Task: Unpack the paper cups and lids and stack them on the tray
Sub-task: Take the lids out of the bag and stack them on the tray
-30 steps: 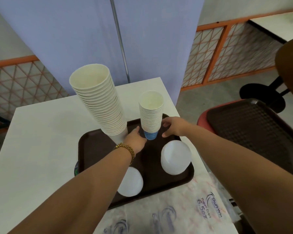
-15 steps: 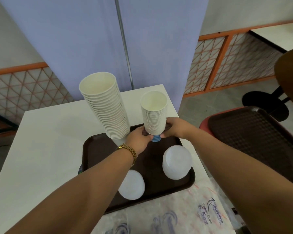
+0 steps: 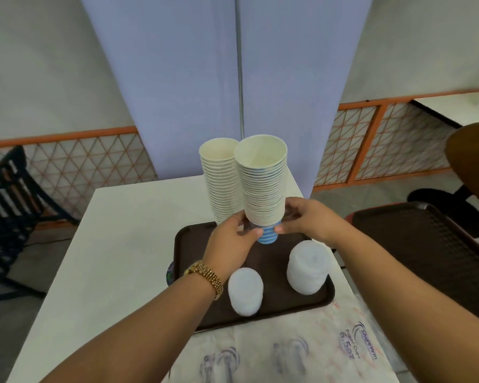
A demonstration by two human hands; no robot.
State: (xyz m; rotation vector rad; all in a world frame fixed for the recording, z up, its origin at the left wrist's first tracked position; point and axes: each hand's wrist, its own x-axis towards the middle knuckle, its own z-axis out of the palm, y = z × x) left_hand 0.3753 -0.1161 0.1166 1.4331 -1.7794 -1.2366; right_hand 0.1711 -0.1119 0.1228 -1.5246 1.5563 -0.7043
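Observation:
A short stack of paper cups (image 3: pixel 263 183) with a blue-striped bottom cup hangs above the far part of the brown tray (image 3: pixel 186 244). My left hand (image 3: pixel 230 241) and my right hand (image 3: pixel 304 219) pinch its base from either side. Just behind it, to the left, a taller cup stack (image 3: pixel 219 178) stands at the tray's far edge, touching or nearly touching the held stack. Two white stacks of lids sit on the tray: one near the front (image 3: pixel 245 291), a bigger one at the right (image 3: pixel 307 268).
The tray lies on a white table (image 3: pixel 108 244). An empty printed plastic cup bag (image 3: pixel 302 352) is spread at the table's near edge. A second brown tray (image 3: pixel 426 244) rests on a seat to the right. A dark chair (image 3: pixel 6 194) stands at the left.
Both hands have lifted the short cup stack off the tray, and it now sits close beside the taller stack. The camera has tilted up.

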